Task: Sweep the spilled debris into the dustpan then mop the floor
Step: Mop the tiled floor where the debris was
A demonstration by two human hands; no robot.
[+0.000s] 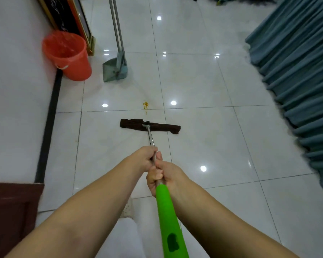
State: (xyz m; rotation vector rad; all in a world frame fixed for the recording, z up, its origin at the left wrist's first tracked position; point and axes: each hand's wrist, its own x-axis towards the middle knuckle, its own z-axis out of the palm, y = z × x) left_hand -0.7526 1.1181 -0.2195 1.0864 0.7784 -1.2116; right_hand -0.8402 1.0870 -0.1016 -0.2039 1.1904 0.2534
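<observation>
The mop (151, 138) lies ahead on the white tiled floor (203, 81), its brown cloth head (162, 127) flat on a tile and stretched crosswise, its metal shaft running back to a green grip (166, 216) near the camera; both hands are closed around the shaft, one behind the other; the left hand (145, 158) is further along, fingers wrapped tight on the bare metal; the right hand (161, 176) sits just behind it, touching it, fist closed at the point where metal meets green grip; neither hand holds anything else. One small orange-yellow stain (145, 106) marks the floor just beyond the mop head, near a grout line, apart from the cloth except for a thin streak trailing toward it. Further off stands one grey dustpan (112, 69) with a broom (122, 58) clipped upright against it, so two long handles rise together out of the top of the view; one orange bucket (69, 54), lined with a thin bag, stands beside the dustpan against the white wall (17, 71). One teal pleated curtain (296, 62) hangs along the right side, its hem reaching the floor. A dark wooden door (11, 211) shows at lower left.
</observation>
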